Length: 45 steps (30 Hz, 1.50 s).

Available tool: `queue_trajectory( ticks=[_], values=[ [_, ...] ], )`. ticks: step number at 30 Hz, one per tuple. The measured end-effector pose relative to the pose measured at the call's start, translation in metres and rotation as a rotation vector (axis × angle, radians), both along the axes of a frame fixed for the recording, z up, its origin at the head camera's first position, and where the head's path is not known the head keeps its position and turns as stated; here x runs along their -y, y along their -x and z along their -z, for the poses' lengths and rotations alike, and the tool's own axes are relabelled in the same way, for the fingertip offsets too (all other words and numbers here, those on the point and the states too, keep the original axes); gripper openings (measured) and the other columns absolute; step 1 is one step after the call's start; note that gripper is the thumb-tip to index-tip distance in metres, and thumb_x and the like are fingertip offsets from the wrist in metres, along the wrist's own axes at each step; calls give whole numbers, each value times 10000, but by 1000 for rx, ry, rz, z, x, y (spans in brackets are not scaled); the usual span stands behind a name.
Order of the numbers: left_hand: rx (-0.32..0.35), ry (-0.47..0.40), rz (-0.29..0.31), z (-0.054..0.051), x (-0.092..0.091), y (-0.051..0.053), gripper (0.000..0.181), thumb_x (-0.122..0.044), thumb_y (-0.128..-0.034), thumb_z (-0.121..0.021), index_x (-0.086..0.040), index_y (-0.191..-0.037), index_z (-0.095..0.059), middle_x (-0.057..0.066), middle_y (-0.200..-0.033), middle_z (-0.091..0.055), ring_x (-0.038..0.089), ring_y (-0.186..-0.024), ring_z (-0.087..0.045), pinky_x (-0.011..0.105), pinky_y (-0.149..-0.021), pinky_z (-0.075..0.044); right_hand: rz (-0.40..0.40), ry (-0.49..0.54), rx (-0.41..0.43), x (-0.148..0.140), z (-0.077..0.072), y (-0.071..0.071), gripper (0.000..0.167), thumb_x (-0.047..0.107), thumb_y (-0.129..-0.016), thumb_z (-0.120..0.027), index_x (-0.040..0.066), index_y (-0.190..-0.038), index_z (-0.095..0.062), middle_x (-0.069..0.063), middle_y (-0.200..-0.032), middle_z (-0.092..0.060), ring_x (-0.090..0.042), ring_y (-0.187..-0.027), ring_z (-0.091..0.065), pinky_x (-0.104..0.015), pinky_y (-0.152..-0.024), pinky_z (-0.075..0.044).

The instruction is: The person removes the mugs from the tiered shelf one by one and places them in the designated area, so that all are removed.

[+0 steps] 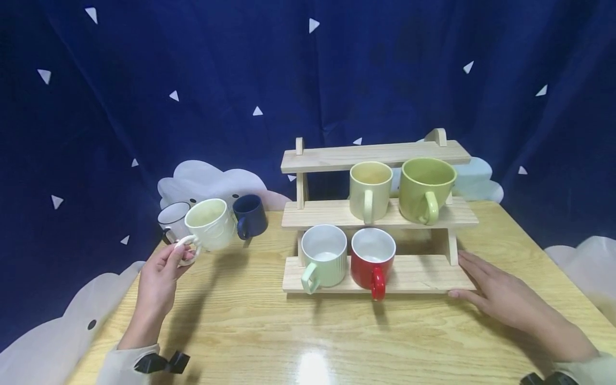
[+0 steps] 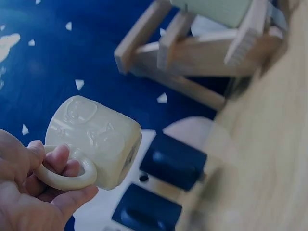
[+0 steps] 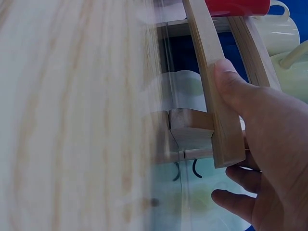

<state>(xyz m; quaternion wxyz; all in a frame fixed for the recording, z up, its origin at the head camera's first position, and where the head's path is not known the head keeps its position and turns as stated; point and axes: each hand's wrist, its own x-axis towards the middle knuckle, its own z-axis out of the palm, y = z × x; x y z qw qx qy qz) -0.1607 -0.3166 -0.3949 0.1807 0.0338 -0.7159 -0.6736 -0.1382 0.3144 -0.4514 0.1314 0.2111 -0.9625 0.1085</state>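
Note:
In the head view my left hand [image 1: 159, 278] pinches the handle of a cream mug [image 1: 214, 230], which is raised at the left. The left wrist view shows the same hand [image 2: 33, 192] with fingers through the handle of the mug [image 2: 96, 139], whose side has a raised pattern. At the right end of a three-tier wooden rack [image 1: 423, 275] is my right hand [image 1: 515, 302]. In the right wrist view that hand [image 3: 274, 130] has its thumb on a shelf board [image 3: 216, 106] and its other fingers around the board's end.
A white mug [image 1: 174, 216] with a dark rim and a navy mug [image 1: 252, 216] stand behind the cream one. On the rack, a pale yellow mug [image 1: 377, 192] and a green mug [image 1: 421, 190] are on the middle shelf, a mint mug [image 1: 329, 256] and a red mug [image 1: 368, 270] below.

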Motion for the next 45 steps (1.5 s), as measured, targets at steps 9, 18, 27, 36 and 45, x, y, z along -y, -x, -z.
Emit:
queue_trajectory(
  ticks=[9, 18, 27, 36, 45],
  values=[
    [39, 16, -93, 22, 31, -13, 246, -170, -1017, -536, 43, -997, -656, -46, -897, -649, 28, -902, -616, 157, -801, -525, 12, 5, 23, 3, -2, 0, 869, 500, -847, -721, 18, -1483, -377, -244, -1461, -408, -494, -1212, -476, -657, -875, -428],
    [47, 48, -93, 35, 51, -26, 278, -186, -1023, -523, 56, -987, -655, -59, -920, -646, 2, -914, -613, 144, -802, -517, 23, -2, 29, 1, -2, 1, 867, 508, -849, -716, 0, -1471, -390, -250, -1457, -412, -497, -1213, -475, -660, -873, -429],
    [50, 11, -134, 46, 70, -31, 257, -187, -1023, -522, 4, -962, -682, -65, -942, -646, -5, -926, -616, 136, -795, -516, 26, 3, 39, 0, -1, 1, 873, 510, -843, -720, 3, -1472, -389, -254, -1453, -414, -501, -1213, -474, -658, -885, -421],
    [98, 19, -234, 58, 85, -34, 287, -234, -1028, -505, -17, -978, -685, -90, -939, -638, -34, -919, -608, 113, -763, -514, 21, 6, 35, 1, -3, 2, 884, 510, -846, -718, 35, -1498, -358, -239, -1475, -396, -497, -1220, -470, -654, -890, -418],
    [138, -45, -350, 71, 102, -34, 268, -251, -1024, -512, -42, -1015, -679, -130, -877, -662, -64, -836, -625, 87, -736, -504, 23, 12, 31, 1, -2, 1, 880, 508, -840, -724, 30, -1490, -372, -247, -1459, -413, -497, -1215, -476, -653, -887, -422]
  ],
)
